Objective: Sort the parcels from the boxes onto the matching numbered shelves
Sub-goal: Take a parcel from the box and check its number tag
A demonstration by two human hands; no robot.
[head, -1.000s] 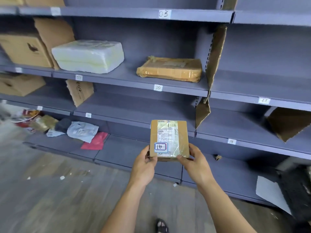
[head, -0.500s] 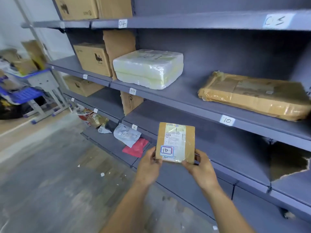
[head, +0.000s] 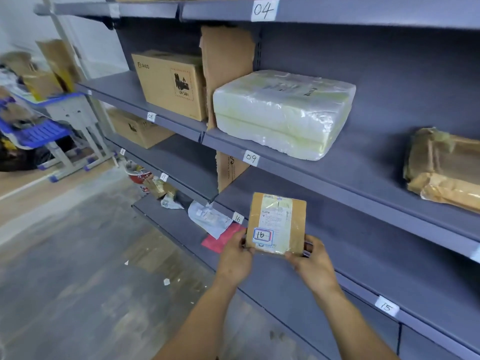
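Grey metal shelves (head: 363,183) carry handwritten tags 04, 09, 15. Small flat parcel (head: 276,223): brown cardboard, glossy tape, printed shipping label, boxed sticker (head: 262,235) reading "16". It is held upright just beside shelf tag 16 (head: 237,218). Left hand (head: 235,258) and right hand (head: 314,266) each have their grip pinching a lower corner.

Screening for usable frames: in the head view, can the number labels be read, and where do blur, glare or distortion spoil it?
Head view, centre: the 16 sticker on the parcel and shelf tags 04 and 09 read sharply. Head view, left edge: the blue cart and floor are smeared. Head view, middle shelf: the white wrapped parcel glints on its film; wide-angle stretch shows toward the corners.
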